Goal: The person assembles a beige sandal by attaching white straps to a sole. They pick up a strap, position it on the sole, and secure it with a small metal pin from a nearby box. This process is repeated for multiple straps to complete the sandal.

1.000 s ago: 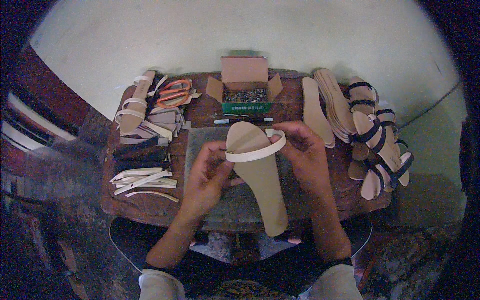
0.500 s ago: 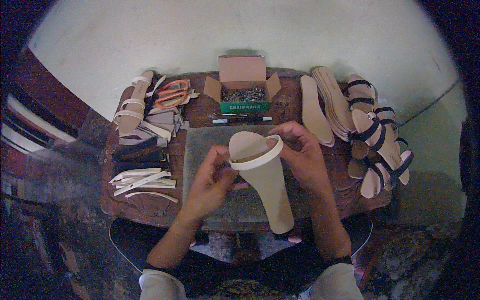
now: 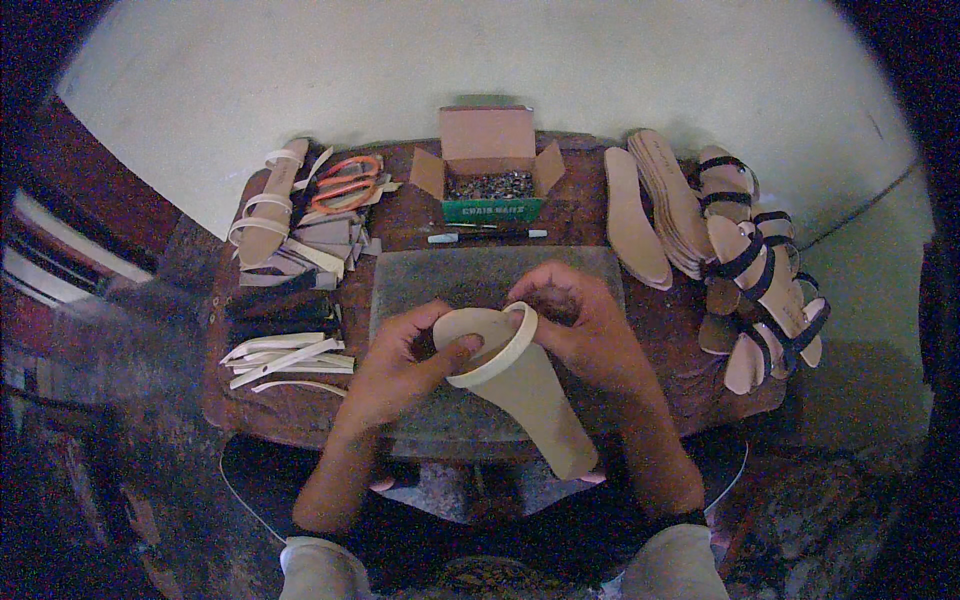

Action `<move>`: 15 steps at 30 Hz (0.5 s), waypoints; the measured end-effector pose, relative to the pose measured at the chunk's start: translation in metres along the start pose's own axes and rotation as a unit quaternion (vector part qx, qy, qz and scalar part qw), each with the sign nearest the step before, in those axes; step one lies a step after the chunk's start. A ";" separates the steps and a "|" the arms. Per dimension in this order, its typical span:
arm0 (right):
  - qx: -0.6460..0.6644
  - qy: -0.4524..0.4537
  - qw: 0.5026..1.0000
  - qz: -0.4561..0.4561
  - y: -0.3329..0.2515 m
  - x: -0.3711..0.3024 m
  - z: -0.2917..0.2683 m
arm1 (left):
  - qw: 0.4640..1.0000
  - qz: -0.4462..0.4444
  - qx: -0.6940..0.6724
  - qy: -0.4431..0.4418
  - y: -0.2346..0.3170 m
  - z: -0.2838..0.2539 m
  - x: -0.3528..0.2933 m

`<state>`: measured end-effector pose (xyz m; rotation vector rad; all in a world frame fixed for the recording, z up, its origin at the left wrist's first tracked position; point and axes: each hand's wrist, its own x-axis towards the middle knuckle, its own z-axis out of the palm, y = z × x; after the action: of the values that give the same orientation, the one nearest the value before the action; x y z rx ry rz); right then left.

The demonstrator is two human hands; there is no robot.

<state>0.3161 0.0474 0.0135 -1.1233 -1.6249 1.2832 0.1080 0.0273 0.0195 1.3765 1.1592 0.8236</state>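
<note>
A beige sandal sole (image 3: 545,400) is held between my hands above a dark grey mat (image 3: 405,275), its narrow end tilted down toward me. A cream strap (image 3: 500,365) arches over the wide end of the sole. My left hand (image 3: 400,355) grips the left side of the wide end, thumb on top near the strap. With thumb and fingers closed, my right hand (image 3: 570,315) pinches the strap at its upper right end. The fingers under the sole are hidden.
An open green box of small nails (image 3: 490,205) stands at the back, a marker pen (image 3: 488,237) before it. Orange-handled scissors (image 3: 345,185), a white-strapped sandal (image 3: 268,210) and cream strips (image 3: 290,358) lie left. Stacked soles (image 3: 670,205) and black-strapped sandals (image 3: 765,270) lie right.
Both hands have brought the sole lower and nearer to me, turning it slightly. My left thumb has moved onto the top of the wide end; my right hand has shifted left.
</note>
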 end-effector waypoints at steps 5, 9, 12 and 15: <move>0.014 -0.012 0.999 0.050 -0.003 0.000 0.003 | 1.000 0.028 -0.009 -0.010 -0.014 0.003 0.004; 0.019 -0.016 0.998 0.054 0.000 0.000 0.002 | 1.000 0.020 0.013 -0.011 -0.018 0.005 0.005; 0.051 -0.015 0.997 0.052 0.005 0.000 0.002 | 1.000 0.018 -0.007 -0.008 -0.020 0.008 0.006; 0.023 -0.019 0.997 0.066 0.004 0.000 -0.002 | 1.000 0.016 -0.016 -0.006 -0.014 0.010 0.005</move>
<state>0.3183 0.0479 0.0103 -1.1994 -1.5624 1.4282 0.1165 0.0279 0.0031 1.3750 1.1134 0.8528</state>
